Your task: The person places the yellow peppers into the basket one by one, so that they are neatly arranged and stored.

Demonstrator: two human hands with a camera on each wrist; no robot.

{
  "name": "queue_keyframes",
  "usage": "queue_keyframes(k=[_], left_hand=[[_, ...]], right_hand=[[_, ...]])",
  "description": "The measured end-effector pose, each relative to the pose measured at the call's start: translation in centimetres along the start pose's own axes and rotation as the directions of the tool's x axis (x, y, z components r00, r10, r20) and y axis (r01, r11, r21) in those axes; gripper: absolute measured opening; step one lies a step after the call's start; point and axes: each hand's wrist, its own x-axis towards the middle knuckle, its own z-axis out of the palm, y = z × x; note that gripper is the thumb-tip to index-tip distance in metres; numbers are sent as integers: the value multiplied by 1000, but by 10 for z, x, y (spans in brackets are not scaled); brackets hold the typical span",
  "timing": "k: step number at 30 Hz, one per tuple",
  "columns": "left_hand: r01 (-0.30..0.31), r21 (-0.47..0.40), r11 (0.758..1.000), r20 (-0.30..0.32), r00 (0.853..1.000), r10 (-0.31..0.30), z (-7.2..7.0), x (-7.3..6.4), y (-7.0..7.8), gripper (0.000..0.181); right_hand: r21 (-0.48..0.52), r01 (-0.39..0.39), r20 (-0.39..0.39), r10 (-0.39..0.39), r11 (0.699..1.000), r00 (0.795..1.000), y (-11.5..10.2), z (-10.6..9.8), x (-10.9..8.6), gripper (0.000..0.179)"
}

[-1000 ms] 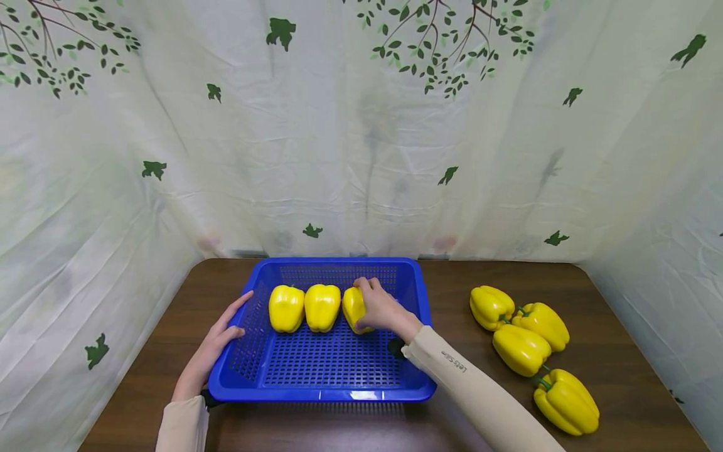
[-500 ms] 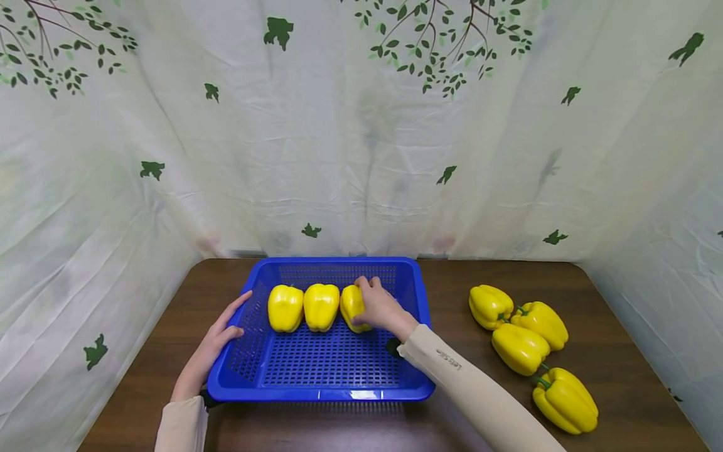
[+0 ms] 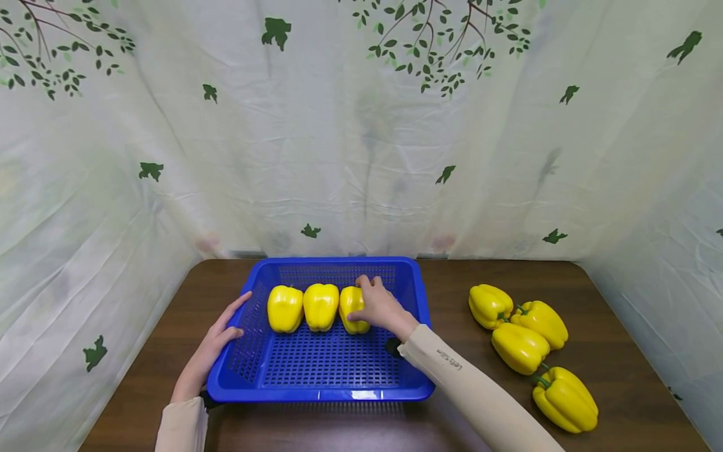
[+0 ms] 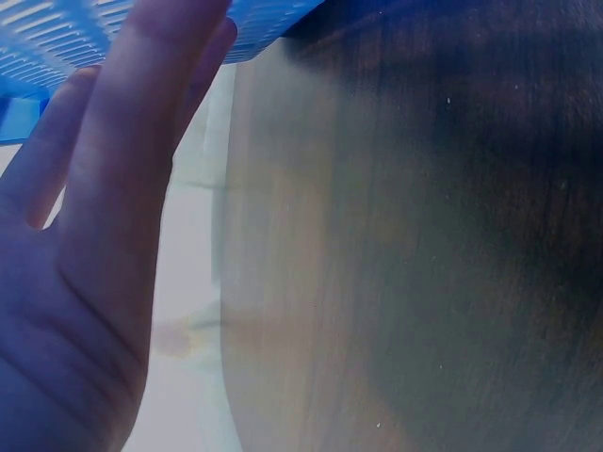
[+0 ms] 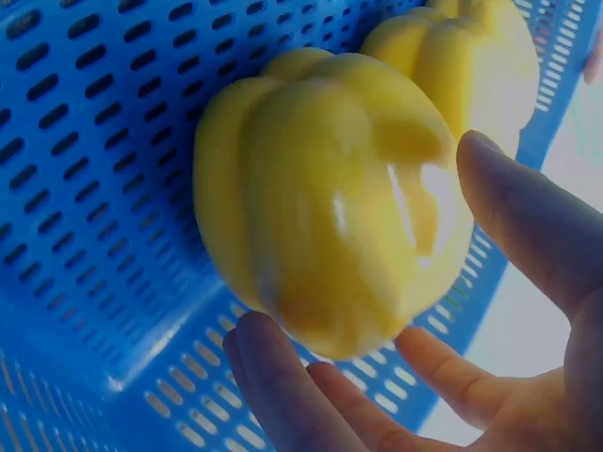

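Three yellow bell peppers stand in a row toward the back of a blue plastic basket (image 3: 316, 395): the left one (image 3: 285, 309), the middle one (image 3: 321, 307) and the right one (image 3: 346, 304). My right hand (image 3: 383, 307) is over the right pepper, covering part of it. In the right wrist view, spread, fairly straight fingers (image 5: 283, 381) and the thumb lie around this yellow bell pepper (image 5: 320, 198), their tips at its edge. Contact is hard to judge. My left hand (image 3: 217, 339) rests along the basket's left side with fingers extended.
On the brown table (image 3: 457, 383), to the basket's right, lie several more yellow bell peppers, among them a back one (image 3: 490, 306) and a front one (image 3: 567, 402). A patterned white curtain (image 3: 361, 157) hangs behind the table and along both sides.
My right thumb has shifted up and left across the right pepper's front. That pepper has edged slightly left toward the middle one. The left hand stays at the basket's side.
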Motion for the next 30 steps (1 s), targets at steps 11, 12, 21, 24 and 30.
queue_keyframes(k=[11,12,21,24,30], left_hand=[[13,0,1000,-7,1000,-13,1,-1,2,60],[13,2,1000,-8,1000,-13,1,-1,2,60],[29,-2,1000,-10,1000,-29,0,-1,2,61],[24,-6,1000,-6,1000,-24,0,-1,2,62],[24,16,1000,-11,1000,-24,0,-1,1,61]], right_hand=[[132,93,-68,-85,987,994,10,-33,-18,65],[149,105,-76,-94,983,993,12,-37,-21,64],[284,147,-128,-114,947,985,27,-64,-50,64],[299,149,-140,-111,942,984,31,-71,-60,65],[336,151,-175,-96,930,980,46,-80,-81,63]])
